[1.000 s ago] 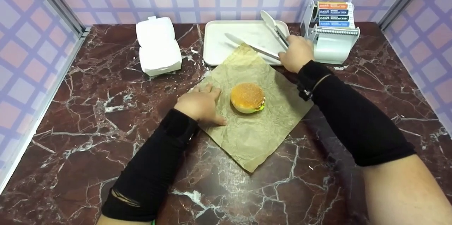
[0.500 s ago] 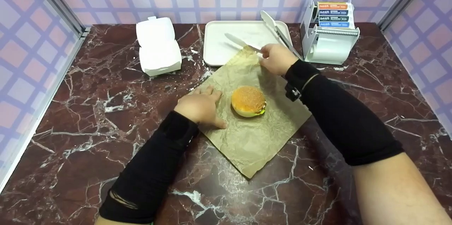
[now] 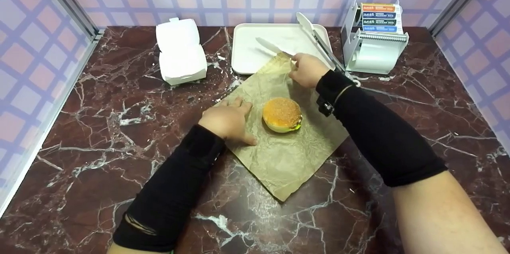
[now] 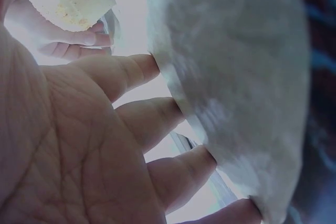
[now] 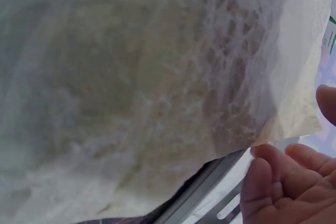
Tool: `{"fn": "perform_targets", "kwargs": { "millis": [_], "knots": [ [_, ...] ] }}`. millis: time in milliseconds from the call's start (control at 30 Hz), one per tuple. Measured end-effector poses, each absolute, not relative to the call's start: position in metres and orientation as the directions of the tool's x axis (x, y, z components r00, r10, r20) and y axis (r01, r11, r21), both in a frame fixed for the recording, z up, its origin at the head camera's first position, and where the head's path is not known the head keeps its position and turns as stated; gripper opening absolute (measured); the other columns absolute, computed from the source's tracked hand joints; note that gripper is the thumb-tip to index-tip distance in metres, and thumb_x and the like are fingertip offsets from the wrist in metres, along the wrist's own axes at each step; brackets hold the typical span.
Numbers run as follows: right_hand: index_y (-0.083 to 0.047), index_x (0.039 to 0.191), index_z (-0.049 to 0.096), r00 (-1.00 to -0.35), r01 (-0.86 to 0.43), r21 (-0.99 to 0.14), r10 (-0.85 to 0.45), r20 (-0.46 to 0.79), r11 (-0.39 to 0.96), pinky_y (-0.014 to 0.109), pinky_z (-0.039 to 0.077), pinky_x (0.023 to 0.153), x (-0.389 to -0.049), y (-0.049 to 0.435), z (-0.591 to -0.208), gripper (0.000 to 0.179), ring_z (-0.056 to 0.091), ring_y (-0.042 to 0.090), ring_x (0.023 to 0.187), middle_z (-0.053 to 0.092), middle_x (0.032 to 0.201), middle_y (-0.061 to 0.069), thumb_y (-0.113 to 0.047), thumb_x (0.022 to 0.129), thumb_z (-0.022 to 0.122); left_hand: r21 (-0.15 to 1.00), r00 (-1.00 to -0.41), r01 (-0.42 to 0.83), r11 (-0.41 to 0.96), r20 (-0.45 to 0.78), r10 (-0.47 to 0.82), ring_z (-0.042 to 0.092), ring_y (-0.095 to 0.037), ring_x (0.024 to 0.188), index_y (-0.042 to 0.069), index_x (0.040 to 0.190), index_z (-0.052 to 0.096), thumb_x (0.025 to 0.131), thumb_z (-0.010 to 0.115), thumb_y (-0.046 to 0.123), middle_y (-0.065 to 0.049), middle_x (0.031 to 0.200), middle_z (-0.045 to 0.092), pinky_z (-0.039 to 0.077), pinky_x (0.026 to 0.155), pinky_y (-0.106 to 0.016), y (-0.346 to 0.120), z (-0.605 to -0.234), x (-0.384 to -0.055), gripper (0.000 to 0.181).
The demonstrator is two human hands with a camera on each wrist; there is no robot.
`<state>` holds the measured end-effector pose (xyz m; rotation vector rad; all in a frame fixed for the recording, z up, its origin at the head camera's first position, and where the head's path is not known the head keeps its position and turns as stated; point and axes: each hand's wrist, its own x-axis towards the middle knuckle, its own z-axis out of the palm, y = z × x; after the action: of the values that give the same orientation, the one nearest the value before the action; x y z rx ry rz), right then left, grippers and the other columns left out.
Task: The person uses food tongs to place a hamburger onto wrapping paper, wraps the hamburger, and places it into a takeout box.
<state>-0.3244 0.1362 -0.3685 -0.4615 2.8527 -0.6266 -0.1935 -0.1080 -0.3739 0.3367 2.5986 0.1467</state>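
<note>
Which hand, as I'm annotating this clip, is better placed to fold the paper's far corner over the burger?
Likely the right hand: it is beside the far corner of the brown paper, beyond the burger. The left hand lies spread at the paper's left, farther off, perhaps better for steadying.

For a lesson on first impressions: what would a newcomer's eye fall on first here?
Probably the golden burger, near the middle of the brown paper. Next, the left hand, spread at the paper's left edge, and the right hand, near its far corner. Beyond the burger, the tongs lie partly over the white tray.
</note>
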Motion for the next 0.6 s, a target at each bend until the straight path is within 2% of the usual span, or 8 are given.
{"fn": "perform_targets", "kwargs": {
  "millis": [167, 300, 600],
  "knots": [
    [0.007, 0.142, 0.053, -0.959, -0.203, -0.506, -0.276, -0.072, 0.838, 0.047, 0.056, 0.099, -0.326, 0.137, -0.369, 0.047, 0.064, 0.035, 0.108, 0.068, 0.120, 0.023, -0.010, 0.098, 0.059, 0.168, -0.840, 0.198, 0.966, -0.479, 0.255, 0.006, -0.041, 0.164, 0.023, 0.171, 0.014, 0.078, 0.077, 0.073, -0.008, 0.178, 0.003, 0.025, 0.125, -0.072, -0.108, -0.373, -0.193, 0.123],
    [0.006, 0.140, 0.056, -0.964, -0.213, -0.544, -0.265, -0.018, 0.812, 0.041, 0.055, 0.090, -0.324, 0.136, -0.367, 0.043, 0.061, 0.030, 0.100, 0.066, 0.112, 0.018, -0.009, 0.100, 0.059, 0.169, -0.844, 0.187, 0.968, -0.476, 0.246, 0.006, -0.040, 0.164, 0.025, 0.170, 0.015, 0.078, 0.078, 0.072, -0.008, 0.178, 0.004, 0.025, 0.123, -0.074, -0.107, -0.375, -0.193, 0.122],
    [0.001, 0.120, 0.073, -0.962, -0.235, -0.576, -0.272, 0.023, 0.783, 0.043, 0.052, 0.096, -0.319, 0.135, -0.358, 0.024, 0.062, 0.030, 0.100, 0.072, 0.107, 0.019, -0.009, 0.102, 0.061, 0.179, -0.850, 0.185, 0.966, -0.465, 0.249, 0.006, -0.040, 0.164, 0.025, 0.170, 0.016, 0.077, 0.079, 0.073, -0.009, 0.178, 0.004, 0.021, 0.128, -0.068, -0.108, -0.376, -0.196, 0.123]
  ]
}}
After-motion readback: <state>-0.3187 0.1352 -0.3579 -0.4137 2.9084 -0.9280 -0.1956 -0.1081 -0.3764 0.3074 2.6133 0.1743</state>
